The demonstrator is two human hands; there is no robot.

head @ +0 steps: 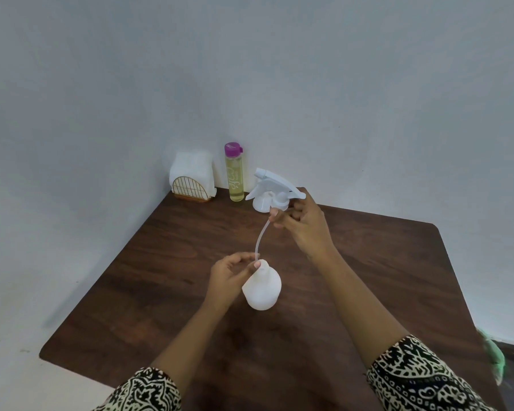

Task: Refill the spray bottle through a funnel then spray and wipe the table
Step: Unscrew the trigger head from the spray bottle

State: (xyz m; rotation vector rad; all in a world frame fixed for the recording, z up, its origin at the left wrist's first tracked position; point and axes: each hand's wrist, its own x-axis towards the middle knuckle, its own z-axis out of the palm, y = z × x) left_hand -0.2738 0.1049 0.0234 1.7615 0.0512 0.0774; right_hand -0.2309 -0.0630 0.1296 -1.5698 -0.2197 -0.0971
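Observation:
A white spray bottle (263,287) stands on the dark wooden table (161,262), near its middle. My left hand (230,274) grips it at the neck. My right hand (301,223) holds the white trigger spray head (272,183) lifted above and behind the bottle. Its thin clear dip tube (261,235) curves down, with the tip at the bottle's mouth. A white funnel (261,205) sits on the table behind the spray head, partly hidden by it. A tall clear refill bottle (234,173) with yellowish liquid and a purple cap stands at the far corner.
A gold wire holder with white napkins (192,178) stands at the far left corner against the wall. Walls close off the table's back and left. A blurred green thing (493,354) shows at the table's right edge.

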